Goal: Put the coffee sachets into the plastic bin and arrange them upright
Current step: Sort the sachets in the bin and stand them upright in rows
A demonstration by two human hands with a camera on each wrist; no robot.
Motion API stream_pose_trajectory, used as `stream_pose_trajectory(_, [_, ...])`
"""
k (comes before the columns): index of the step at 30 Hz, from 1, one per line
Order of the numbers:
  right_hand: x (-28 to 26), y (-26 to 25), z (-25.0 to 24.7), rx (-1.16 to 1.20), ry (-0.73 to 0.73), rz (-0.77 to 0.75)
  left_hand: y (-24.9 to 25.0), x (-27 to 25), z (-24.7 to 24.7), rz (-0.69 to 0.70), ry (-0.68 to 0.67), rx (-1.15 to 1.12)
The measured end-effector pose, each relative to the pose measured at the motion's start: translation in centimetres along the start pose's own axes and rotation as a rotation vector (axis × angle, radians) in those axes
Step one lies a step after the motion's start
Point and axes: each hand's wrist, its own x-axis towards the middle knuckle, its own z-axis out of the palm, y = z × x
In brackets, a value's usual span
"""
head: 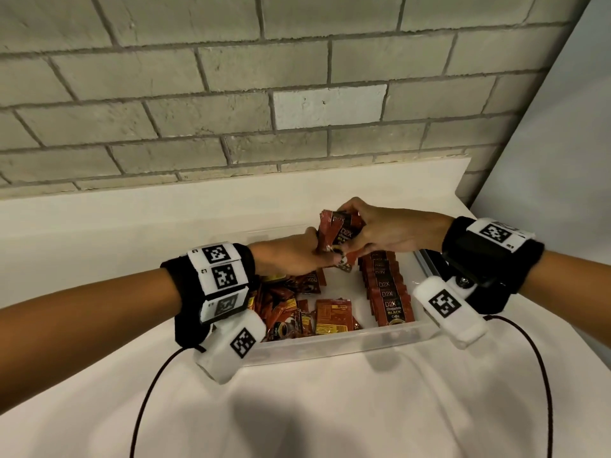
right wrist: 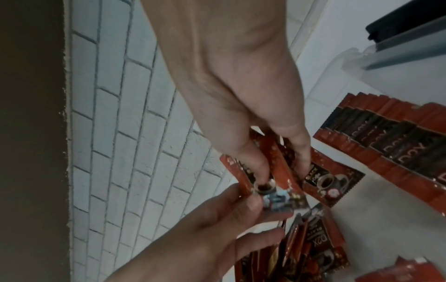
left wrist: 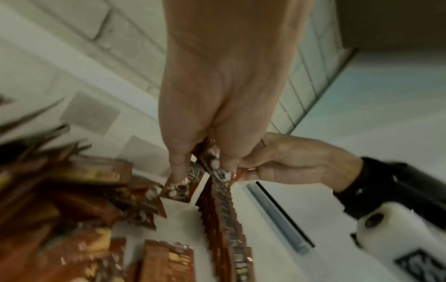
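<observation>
A clear plastic bin [head: 337, 343] sits on the white table. Both hands hold a small bunch of red-and-black coffee sachets [head: 337, 238] above the bin's far end. My left hand [head: 291, 254] pinches the bunch's lower edge from the left; my right hand [head: 373, 231] grips it from the right, thumb and fingers curled round it. In the right wrist view the held sachets [right wrist: 284, 171] fan out between both hands. A neat upright row of sachets [head: 386, 285] stands along the bin's right side. Loose sachets [head: 297, 309] lie flat on the left.
A grey brick wall [head: 264, 94] rises just behind the table. A white wall [head: 562, 143] closes the right side. A metal rail [head: 428, 266] runs beside the bin's right edge. Thin dark cables [head: 542, 375] trail from both wristbands over the tablecloth.
</observation>
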Motion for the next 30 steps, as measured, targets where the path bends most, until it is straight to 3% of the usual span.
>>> stream_pose_trajectory(5, [0.0,0.4,0.7,0.075,0.089,-0.080,1.3,-0.1,0.5,0.046,0.091,-0.436])
stream_pose_trajectory(7, [-0.3,0.7,0.5,0.008,0.053,-0.056,1.6,-0.3,0.3,0.056,-0.002,-0.466])
stream_pose_trajectory(8, [-0.6,0.7,0.2,-0.027,0.031,-0.038,1.7,-0.5,0.2,0.056,-0.090,-0.420])
stream_pose_trajectory(10, [-1.3,0.8,-0.7,-0.078,-0.004,-0.009,1.7,-0.5,0.0,0.104,-0.243,-0.084])
stream_pose_trajectory(12, [-2.0,0.9,-1.8,-0.116,0.006,-0.006,2.2,-0.2,0.1,0.192,-0.281,0.344])
stream_pose_trajectory(13, [-2.4,1.1,-2.2,-0.124,0.027,-0.009,2.6,0.2,0.5,0.249,-0.292,0.454])
stream_pose_trajectory(19, [-4.4,2.5,-3.9,-0.192,0.087,-0.039,3.7,2.9,3.0,0.402,-0.558,0.805])
stream_pose_trajectory(26, [-4.9,3.7,-4.4,-0.247,0.111,-0.027,3.7,3.5,3.3,0.343,-0.590,1.040])
stream_pose_trajectory(28, [-4.8,3.7,-4.4,-0.236,0.124,-0.029,4.2,2.8,1.9,0.355,-0.571,0.962])
stream_pose_trajectory(30, [-4.8,3.6,-4.5,-0.226,0.135,-0.034,5.1,1.5,-1.1,0.377,-0.458,0.801])
